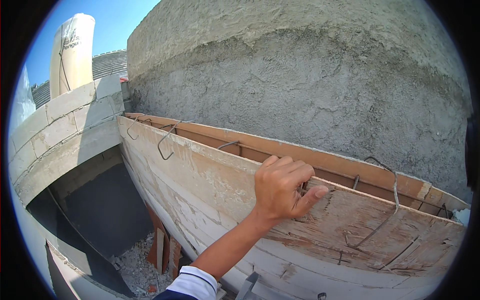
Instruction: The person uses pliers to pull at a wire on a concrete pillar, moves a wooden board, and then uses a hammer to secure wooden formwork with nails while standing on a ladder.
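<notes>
My left hand (285, 187) is closed over the top edge of a weathered plywood formwork board (370, 215). Its fingers curl over the far side and the thumb lies along the near side. Behind this board runs a second brown board (275, 150), with steel reinforcing bars in the narrow gap between them. A bent wire hook (162, 150) straddles the boards to the left of my hand. To the right, a longer bent wire (396, 195) loops over both boards and hangs down the near face. My right hand is out of view.
Beyond the formwork rises a rough plastered wall (300, 80). A pale block wall (65, 132) stands at left above a deep recess with rubble (135, 270) and loose wood strips (161, 250). A cream tank (72, 55) stands farther back. A grey object (247, 286) shows below.
</notes>
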Available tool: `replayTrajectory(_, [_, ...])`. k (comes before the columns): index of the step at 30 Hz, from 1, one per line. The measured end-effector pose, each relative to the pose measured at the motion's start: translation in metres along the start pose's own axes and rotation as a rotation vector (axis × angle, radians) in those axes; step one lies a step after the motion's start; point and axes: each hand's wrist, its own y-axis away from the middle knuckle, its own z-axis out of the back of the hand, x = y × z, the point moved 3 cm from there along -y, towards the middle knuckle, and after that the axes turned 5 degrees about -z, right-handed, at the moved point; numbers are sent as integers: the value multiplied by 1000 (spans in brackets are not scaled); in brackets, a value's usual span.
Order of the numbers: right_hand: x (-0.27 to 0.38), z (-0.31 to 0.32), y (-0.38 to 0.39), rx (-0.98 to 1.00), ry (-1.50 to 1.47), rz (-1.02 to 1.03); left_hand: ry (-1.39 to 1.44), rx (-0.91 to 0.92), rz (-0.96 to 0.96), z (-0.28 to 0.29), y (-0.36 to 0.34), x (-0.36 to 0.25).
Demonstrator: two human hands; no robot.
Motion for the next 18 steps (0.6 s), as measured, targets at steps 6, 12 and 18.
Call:
replayTrajectory(6, [-15,-3,-8,8,-14,-30,13,-3,-10,1,-1,2])
replayTrajectory(12, [-23,-9,-36,41,-37,39,66,-12,-19,-4,-4,0])
replayTrajectory(18, [-7,9,-59,-28,-17,199,35,211,31,22,-15,-16])
